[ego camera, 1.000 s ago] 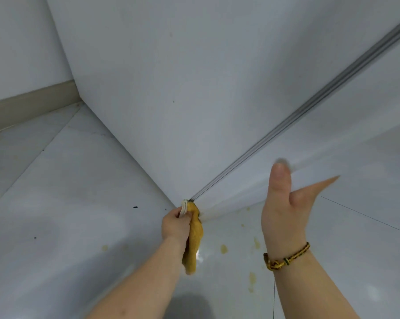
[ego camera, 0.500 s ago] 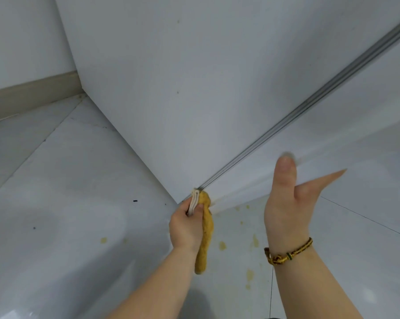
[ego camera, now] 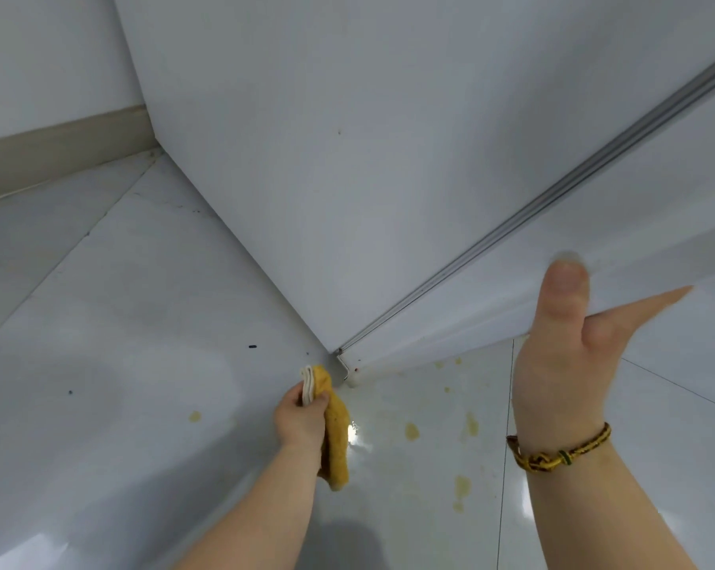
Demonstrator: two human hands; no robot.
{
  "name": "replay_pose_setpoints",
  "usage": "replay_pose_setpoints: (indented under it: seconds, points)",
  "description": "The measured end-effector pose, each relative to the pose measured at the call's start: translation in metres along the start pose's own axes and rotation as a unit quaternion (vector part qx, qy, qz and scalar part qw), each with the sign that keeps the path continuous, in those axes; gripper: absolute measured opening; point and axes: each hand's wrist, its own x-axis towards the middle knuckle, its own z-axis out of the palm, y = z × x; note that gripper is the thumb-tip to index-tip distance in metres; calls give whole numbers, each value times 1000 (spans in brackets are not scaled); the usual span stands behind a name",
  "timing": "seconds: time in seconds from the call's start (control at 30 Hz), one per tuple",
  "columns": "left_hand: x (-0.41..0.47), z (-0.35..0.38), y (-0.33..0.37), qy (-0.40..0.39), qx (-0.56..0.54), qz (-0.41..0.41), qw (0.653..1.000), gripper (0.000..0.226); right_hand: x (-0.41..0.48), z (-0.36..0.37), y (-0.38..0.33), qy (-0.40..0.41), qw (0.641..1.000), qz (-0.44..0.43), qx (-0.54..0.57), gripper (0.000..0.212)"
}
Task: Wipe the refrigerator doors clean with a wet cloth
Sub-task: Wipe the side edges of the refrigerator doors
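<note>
beige skirting board [ego camera: 59, 154] runs along the far left wall. pale glossy floor tiles [ego camera: 121, 322] spread out from it, marked with a few dark specks and one small yellow spot [ego camera: 194, 416]. low in the middle, our left hand [ego camera: 302, 417] is clenched around a mustard-yellow cloth [ego camera: 336, 429] with a white edge; the fingers wrap its upper part and the rest hangs down past the wrist. the cloth's top sits just beside the bottom corner of the refrigerator, close to a small white foot [ego camera: 349, 374] there (we cannot tell whether it touches). above it rises a broad white refrigerator panel [ego camera: 327, 158], plain apart from a tiny dark fleck or two. a grey strip [ego camera: 512, 228] climbs diagonally from that bottom corner toward the upper right, dividing the panel from the refrigerator door [ego camera: 643, 178] on its right. below the door, a scatter of yellow stains [ego camera: 412, 431] lies on the tiles between our two arms. further right, our right hand [ego camera: 561, 364] grasps the door's lower edge: the thumb lies flat and straight against the front face, while the fingers reach behind the edge, so only a sliver of them shows. a braided yellow-and-black bracelet [ego camera: 561, 450] circles that wrist.
</note>
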Motion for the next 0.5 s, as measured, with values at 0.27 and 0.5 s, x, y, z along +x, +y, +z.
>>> replay_pose_setpoints:
  seconds: [0.27,0.5]
  points:
    - [11,27,13,-75,86,30,993,30,0,3,1,6,1000,-8,16,97]
    - [-5,18,26,-118,111,86,983,34,-1,4,-2,20,999,28,18,82]
